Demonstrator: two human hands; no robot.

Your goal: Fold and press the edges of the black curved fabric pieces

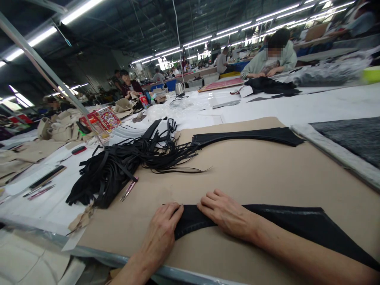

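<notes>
A long curved piece of black fabric lies on the brown board in front of me, with a pale line along its edge. At its left end my left hand is closed on the edge, thumb over the fabric. Just to the right, my right hand rests on the same piece, its fingers bent together at the upper edge; the fingertips are partly hidden. My right forearm crosses over the fabric. Farther back on the board lies a stack of similar black pieces.
A heap of black strips covers the board's left part, with a pink-handled tool beside it. Grey textile lies at right. A red box stands at back left. Across the table, a co-worker handles dark fabric.
</notes>
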